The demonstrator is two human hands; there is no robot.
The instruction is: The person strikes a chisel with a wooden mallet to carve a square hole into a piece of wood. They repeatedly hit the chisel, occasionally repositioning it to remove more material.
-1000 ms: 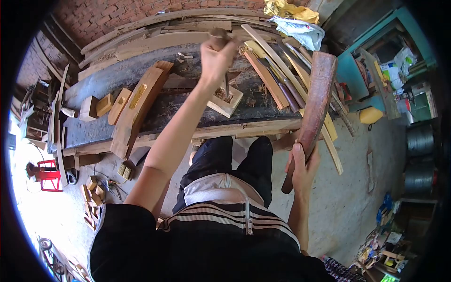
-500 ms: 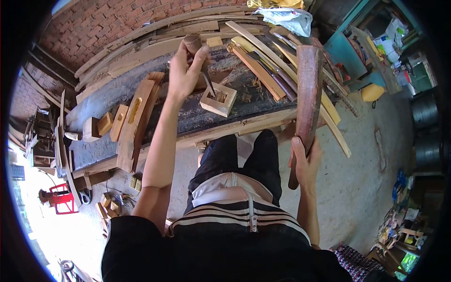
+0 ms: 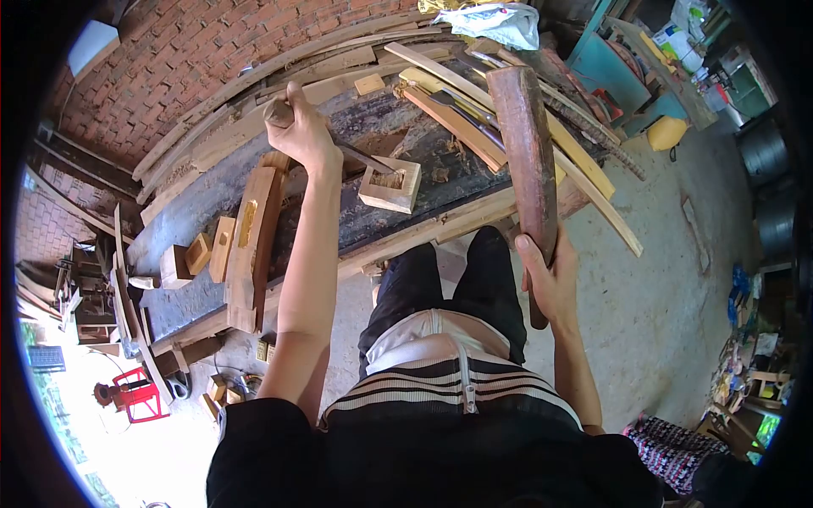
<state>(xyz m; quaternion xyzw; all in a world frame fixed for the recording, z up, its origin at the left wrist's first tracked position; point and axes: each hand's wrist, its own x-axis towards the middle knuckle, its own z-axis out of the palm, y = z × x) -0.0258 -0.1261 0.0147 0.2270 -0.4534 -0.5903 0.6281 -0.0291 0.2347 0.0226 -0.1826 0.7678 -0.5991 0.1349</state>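
My left hand [image 3: 302, 135] is closed around the wooden handle of a chisel [image 3: 362, 156]. The chisel slopes low to the left, and its blade end reaches into the hollow of a small wooden block [image 3: 387, 201] on the dark workbench [image 3: 351, 227]. Wood chips lie in that hollow. On the right, my right hand [image 3: 550, 273] grips the lower end of a long, worn wooden mallet [image 3: 527, 144], held upright off the bench's front edge. Left of my left forearm stand a slotted wooden piece [image 3: 246, 279] and a small slotted block [image 3: 222, 249].
Long wooden strips [image 3: 593, 182] and several chisels [image 3: 474, 123] lie at the bench's right. Curved planks [image 3: 212, 152] line the brick wall [image 3: 195, 68]. A white plastic bag [image 3: 500, 25] sits at the back. A red stool [image 3: 144, 396] stands on the floor at left.
My left hand has moved left and lower, tipping the chisel from steep to a shallow slant in the block. The mallet has shifted slightly left in my right hand. The view has turned a little.
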